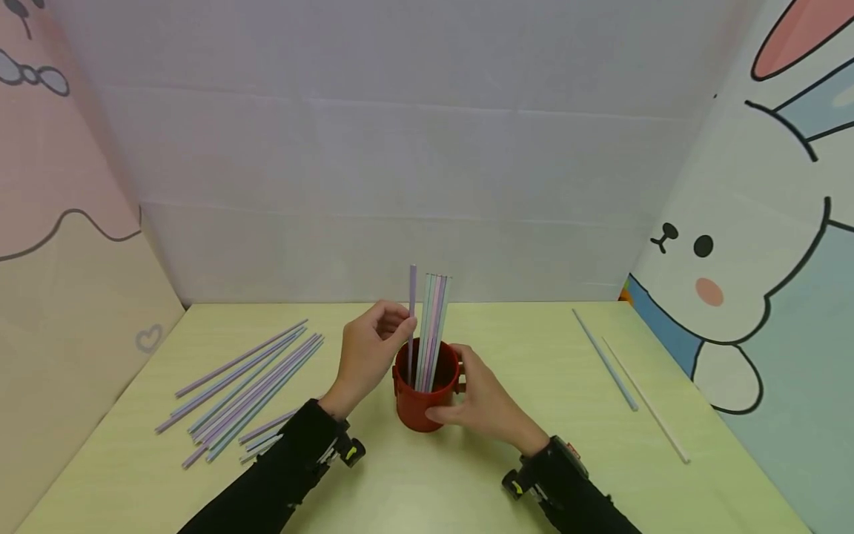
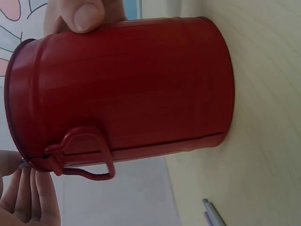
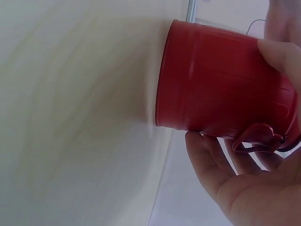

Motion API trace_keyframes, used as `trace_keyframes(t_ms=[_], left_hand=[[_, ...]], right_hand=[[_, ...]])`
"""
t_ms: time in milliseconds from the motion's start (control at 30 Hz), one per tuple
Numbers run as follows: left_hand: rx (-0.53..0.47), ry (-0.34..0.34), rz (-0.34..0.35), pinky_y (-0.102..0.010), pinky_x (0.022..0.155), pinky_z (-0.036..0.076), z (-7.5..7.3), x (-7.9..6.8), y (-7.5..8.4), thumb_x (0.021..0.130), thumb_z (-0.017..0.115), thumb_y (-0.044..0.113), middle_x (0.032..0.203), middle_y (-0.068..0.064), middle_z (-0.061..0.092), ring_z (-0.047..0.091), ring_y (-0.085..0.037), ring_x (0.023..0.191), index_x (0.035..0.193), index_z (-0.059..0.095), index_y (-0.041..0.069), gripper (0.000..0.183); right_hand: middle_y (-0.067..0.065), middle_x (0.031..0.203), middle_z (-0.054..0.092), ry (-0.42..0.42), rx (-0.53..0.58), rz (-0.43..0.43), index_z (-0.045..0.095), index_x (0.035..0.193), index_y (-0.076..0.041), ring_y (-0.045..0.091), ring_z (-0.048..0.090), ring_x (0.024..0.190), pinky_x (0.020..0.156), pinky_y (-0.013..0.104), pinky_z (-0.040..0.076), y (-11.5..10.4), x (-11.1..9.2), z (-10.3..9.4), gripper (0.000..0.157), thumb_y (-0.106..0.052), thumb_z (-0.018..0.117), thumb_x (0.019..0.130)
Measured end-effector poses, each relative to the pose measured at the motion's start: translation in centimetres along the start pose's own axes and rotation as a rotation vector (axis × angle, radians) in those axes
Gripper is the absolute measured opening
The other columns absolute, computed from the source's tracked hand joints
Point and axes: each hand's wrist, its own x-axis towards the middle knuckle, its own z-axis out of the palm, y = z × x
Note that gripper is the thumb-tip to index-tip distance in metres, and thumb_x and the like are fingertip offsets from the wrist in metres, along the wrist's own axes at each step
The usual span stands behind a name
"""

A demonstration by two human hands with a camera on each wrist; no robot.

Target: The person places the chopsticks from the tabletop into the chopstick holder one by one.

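Note:
A red metal bucket [image 1: 416,411] with small loop handles stands on the table, and several pastel straws [image 1: 434,326] lean upright inside it. My left hand [image 1: 370,352] pinches a purple straw [image 1: 412,285] between thumb and fingers; its lower end is down inside the bucket, left of the bunch. On the other side, my right hand [image 1: 490,404] holds the bucket, thumb at the front and fingers behind. In the right wrist view the fingers [image 3: 204,160] curl beside the handle of the bucket [image 3: 225,80]. The left wrist view shows the bucket [image 2: 127,84] filling most of the frame.
Several purple and blue straws [image 1: 256,393] lie in a loose pile on the left of the table, partly behind my left sleeve [image 1: 293,452]. To the right lie a blue straw [image 1: 603,360] and a white straw [image 1: 647,400]. A pale wall [image 1: 400,163] rises behind the table.

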Motion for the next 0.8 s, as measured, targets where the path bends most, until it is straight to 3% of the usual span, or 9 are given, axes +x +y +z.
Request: trace_keyframes(t_ms=[267, 533, 667, 800], left_hand=[[0.046, -0.008, -0.058, -0.026, 0.071, 0.055, 0.3, -0.4, -1.1, 0.09, 0.068, 0.032, 0.085, 0.009, 0.064, 0.06, -0.007, 0.076, 0.098, 0.062, 0.023, 0.014], [0.093, -0.07, -0.065, -0.025, 0.07, 0.054, 0.1, -0.5, -1.6, 0.089, 0.069, 0.034, 0.086, 0.01, 0.064, 0.06, -0.006, 0.076, 0.101, 0.064, 0.023, 0.017], [0.148, -0.089, -0.014, -0.026, 0.072, 0.054, -1.0, -0.8, -1.2, 0.089, 0.068, 0.036, 0.089, 0.012, 0.064, 0.059, -0.004, 0.08, 0.104, 0.063, 0.023, 0.021], [0.258, -0.144, 0.075, -0.032, 0.08, 0.052, -3.5, -1.4, -0.7, 0.091, 0.065, 0.037, 0.1, 0.013, 0.063, 0.058, -0.005, 0.091, 0.113, 0.06, 0.024, 0.025]], right_hand=[[-0.004, 0.13, 0.046, 0.0, -0.005, -0.008, 0.033, 0.139, -0.017, 0.018, 0.05, 0.114, 0.084, 0.031, 0.051, 0.0, 0.1, -0.1, 0.087, -0.019, 0.086, 0.07], [-0.003, 0.13, 0.046, -0.017, -0.021, 0.001, 0.033, 0.14, -0.015, 0.015, 0.05, 0.114, 0.086, 0.032, 0.051, -0.2, 0.0, -0.3, 0.087, -0.022, 0.085, 0.071], [0.0, 0.131, 0.046, -0.06, -0.11, -0.006, 0.032, 0.141, -0.012, 0.016, 0.049, 0.114, 0.09, 0.038, 0.049, -0.5, -0.4, -1.3, 0.084, -0.02, 0.083, 0.074], [0.004, 0.126, 0.049, -0.038, -0.267, 0.019, 0.038, 0.137, -0.01, 0.021, 0.05, 0.111, 0.089, 0.045, 0.048, -0.5, -1.4, -4.4, 0.067, -0.017, 0.075, 0.082]])
